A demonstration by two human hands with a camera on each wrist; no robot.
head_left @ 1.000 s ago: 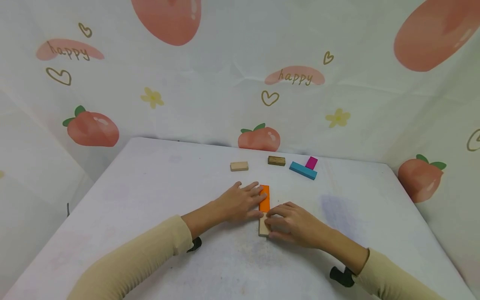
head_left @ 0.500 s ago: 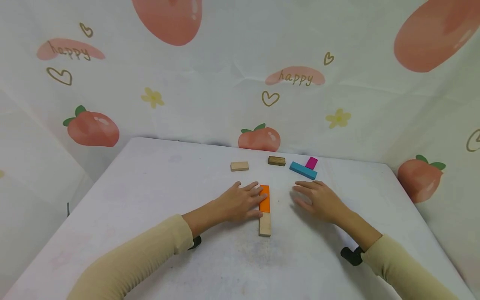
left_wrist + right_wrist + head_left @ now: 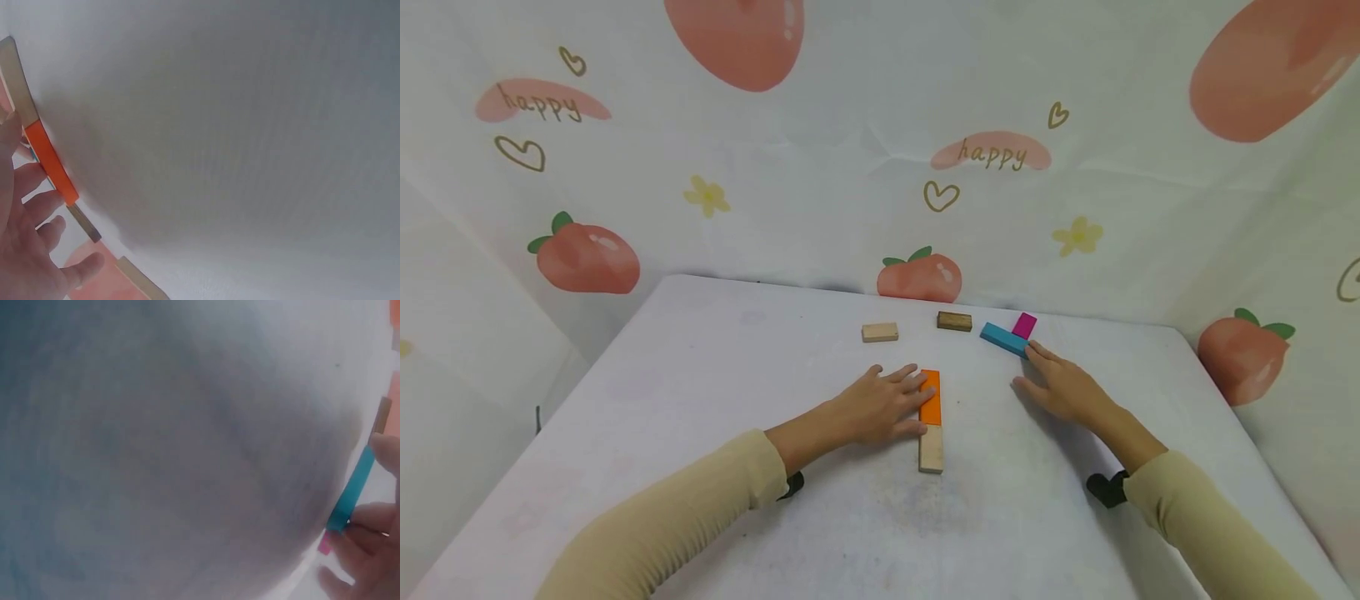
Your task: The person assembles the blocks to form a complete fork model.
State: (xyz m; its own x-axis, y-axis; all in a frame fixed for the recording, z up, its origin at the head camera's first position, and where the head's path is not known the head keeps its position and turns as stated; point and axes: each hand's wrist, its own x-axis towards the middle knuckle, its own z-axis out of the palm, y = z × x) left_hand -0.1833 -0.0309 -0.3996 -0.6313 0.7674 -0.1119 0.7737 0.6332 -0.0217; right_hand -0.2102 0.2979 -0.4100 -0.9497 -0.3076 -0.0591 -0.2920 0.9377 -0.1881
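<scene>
In the head view an orange block and a plain wooden block lie end to end in a line. My left hand rests at the left side of this pair with fingers spread, some fingertips over the orange block. The left wrist view shows those fingers beside the orange block. My right hand reaches toward a blue block. Its fingertips are at that block's right end, while the thumb stays apart from it. A magenta block touches the blue one from behind.
A pale wooden block and a dark brown block lie near the back edge of the white table. Behind rises a printed cloth backdrop.
My right hand has left the plain wooden block beside the orange one and moved away, right, to the blue block. My left hand and the blocks have stayed in place.
</scene>
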